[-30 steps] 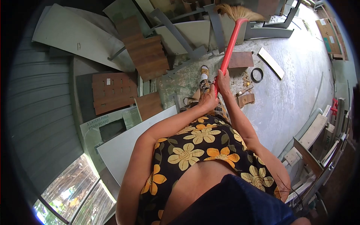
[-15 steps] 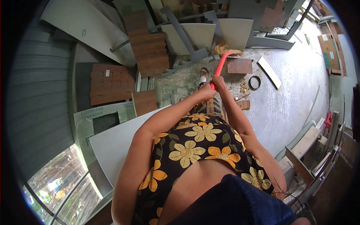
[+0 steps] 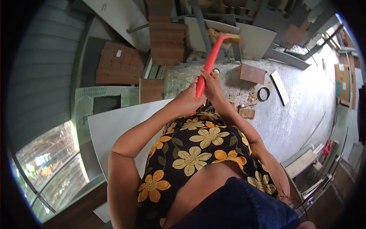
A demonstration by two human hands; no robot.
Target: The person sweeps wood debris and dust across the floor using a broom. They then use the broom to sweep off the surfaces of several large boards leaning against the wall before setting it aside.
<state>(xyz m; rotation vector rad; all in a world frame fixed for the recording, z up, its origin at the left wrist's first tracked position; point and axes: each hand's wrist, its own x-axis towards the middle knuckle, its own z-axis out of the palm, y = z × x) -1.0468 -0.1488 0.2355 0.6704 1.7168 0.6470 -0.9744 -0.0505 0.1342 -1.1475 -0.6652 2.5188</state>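
Observation:
A soft broom (image 3: 214, 54) with a red ribbed handle is held out in front of my body. My left hand (image 3: 189, 97) is wrapped round the handle's lower end, near my waist. Just above it, my right hand (image 3: 212, 84) grips the same handle a little farther along. The straw-coloured bristle head (image 3: 233, 39) points away from me and overlaps the pale leaning panels in this view. To the right of my right hand, a brown wooden block (image 3: 252, 74) lies on the floor.
Pale leaning panels (image 3: 254, 41) and notched brown boards (image 3: 164, 42) stand ahead. A black ring (image 3: 263, 94), a white strip (image 3: 280, 88), a small brown piece (image 3: 247, 113) and debris lie on the floor. At left is a white board (image 3: 114, 129); at right, stacked planks (image 3: 303, 162).
Both hands have moved left and nearer my body with the broom. Its bristle head has risen from beside the brown block to overlap the panels. The view has shifted.

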